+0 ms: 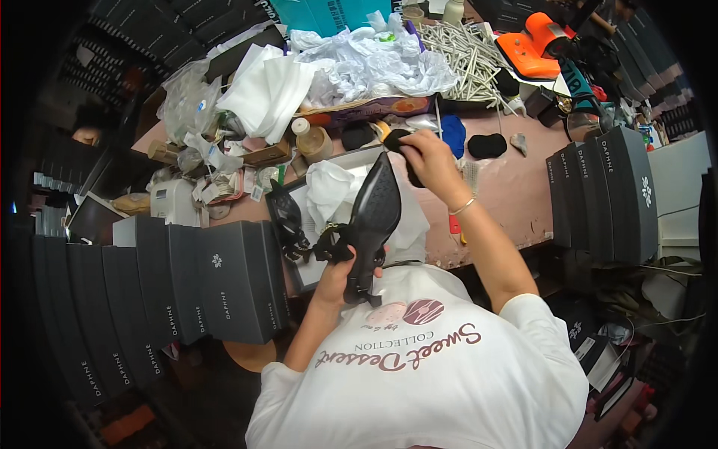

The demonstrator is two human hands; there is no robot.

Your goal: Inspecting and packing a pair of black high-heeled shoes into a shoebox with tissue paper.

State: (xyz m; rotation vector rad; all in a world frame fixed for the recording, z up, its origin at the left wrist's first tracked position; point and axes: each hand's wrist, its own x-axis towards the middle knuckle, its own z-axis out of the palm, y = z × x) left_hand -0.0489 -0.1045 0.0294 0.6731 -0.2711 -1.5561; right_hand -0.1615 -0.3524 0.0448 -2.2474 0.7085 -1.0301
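Observation:
My left hand point(340, 278) is closed around the heel end of a black shoe point(376, 198). The shoe's dark sole faces up, its toe points away from me, and black straps hang at its left side. Just beyond the toe, my right hand point(432, 166) pinches a small black pad point(396, 141), partly covered by the fingers. A second black shoe point(286, 217) lies to the left, at the open shoebox point(305, 278). Crumpled white tissue paper point(327, 188) sits in that box, partly behind the held shoe.
Dark shoeboxes stand in rows at left point(224, 288) and right point(617, 194). Across the back are a heap of white plastic wrap point(366, 63), a pile of pale sticks point(462, 63) and an orange device point(529, 56). A bottle point(313, 141) and black oval pad point(487, 146) rest on the pink table point(516, 202).

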